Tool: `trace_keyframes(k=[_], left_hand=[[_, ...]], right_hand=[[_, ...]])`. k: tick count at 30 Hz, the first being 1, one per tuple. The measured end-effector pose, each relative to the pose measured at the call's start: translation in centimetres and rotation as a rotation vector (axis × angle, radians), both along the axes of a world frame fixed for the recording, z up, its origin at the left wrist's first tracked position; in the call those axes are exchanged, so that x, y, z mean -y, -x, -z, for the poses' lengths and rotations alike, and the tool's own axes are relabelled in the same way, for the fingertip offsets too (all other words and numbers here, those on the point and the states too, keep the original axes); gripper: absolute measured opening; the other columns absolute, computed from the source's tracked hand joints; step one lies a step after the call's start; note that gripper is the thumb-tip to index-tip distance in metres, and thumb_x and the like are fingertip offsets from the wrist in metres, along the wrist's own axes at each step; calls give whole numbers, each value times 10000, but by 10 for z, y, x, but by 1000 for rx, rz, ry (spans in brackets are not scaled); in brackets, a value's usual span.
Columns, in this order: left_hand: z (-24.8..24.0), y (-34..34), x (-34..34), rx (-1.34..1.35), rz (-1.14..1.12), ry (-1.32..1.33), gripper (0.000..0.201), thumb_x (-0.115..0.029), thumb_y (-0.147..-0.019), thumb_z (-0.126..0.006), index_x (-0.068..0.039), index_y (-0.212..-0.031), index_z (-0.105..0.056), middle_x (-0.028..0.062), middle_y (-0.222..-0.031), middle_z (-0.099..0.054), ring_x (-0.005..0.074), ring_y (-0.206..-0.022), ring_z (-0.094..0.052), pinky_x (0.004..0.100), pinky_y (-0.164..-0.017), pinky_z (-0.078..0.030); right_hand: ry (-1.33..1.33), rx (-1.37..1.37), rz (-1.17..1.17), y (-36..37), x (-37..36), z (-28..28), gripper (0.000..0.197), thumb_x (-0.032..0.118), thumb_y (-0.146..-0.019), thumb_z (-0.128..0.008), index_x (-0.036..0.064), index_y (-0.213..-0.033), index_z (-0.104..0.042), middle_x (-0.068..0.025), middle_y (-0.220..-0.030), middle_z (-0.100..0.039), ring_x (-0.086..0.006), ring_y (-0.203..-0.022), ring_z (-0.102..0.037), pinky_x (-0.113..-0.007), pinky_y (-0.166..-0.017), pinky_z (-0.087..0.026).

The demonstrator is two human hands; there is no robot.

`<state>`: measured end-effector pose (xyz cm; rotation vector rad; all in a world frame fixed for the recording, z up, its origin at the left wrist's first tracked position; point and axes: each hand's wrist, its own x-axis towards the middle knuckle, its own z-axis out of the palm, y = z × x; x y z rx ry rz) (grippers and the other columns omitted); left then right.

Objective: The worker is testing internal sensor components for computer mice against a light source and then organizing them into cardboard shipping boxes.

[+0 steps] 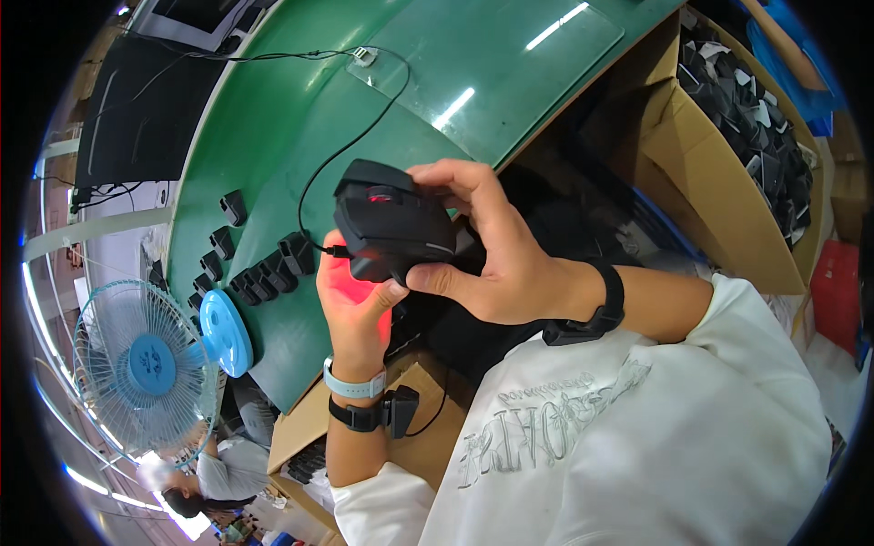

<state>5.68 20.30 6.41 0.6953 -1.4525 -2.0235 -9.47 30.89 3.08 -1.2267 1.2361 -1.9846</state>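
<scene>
A black, angular plastic device [387,223] is held between both my hands above the table's near edge. A small red light glows on its top, and red light also falls on my left palm. My left hand [353,305] is closed around the device's lower left side, thumb near the bottom edge, most fingers hidden behind it. From the right, my right hand [496,246] grips it, with fingers along the top and thumb at the lower edge. A black cable [339,150] runs over the table, its plug [337,250] at the device's left side.
Several similar small black units [264,276] stand on the green table [300,100]. A blue fan [150,364] stands at left. One cardboard box [701,146] of black parts is at right, another box [423,400] below. Another person [232,469] is at lower left.
</scene>
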Motion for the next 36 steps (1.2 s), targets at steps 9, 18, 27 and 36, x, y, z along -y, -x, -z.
trace_keyframes(k=[9, 18, 27, 36], left_hand=[[-1, 13, 2, -171, -80, -476, 656, -91, -773, -553, 37, -1403, -424, 206, -1286, -562, 362, -1181, -574, 505, -1074, -427], [8, 10, 2, 201, -63, -128, 472, 94, -652, -568, 6, -1115, -541, 75, -939, -580, 193, -887, -605, 282, -826, -480], [25, 7, 13, 317, -80, 144, 497, 114, -621, -556, -84, -1074, -516, 18, -903, -541, 101, -786, -513, 212, -616, -426], [45, 15, -3, 280, -244, 733, 401, -58, -676, -637, -27, -1056, -514, 215, -930, -573, 382, -855, -571, 432, -738, -469]], right_hand=[[-78, -246, 199, 42, 12, -7, 638, 138, -826, -810, 25, -1344, -453, -144, -1246, -561, -236, -1188, -552, -374, -1032, -429], [-420, -994, 729, 178, 44, 50, 489, 259, -884, -735, 45, -1273, -531, -202, -1167, -627, -413, -1088, -551, -465, -948, -451], [-248, -437, 30, 19, 21, 14, 155, 92, -858, -696, 15, -975, -631, -115, -926, -641, -288, -900, -602, -351, -785, -493], [-387, -63, -111, -5, 25, 35, 207, 75, -1008, -575, -25, -1190, -581, -69, -1088, -626, -136, -1012, -591, -289, -939, -484]])
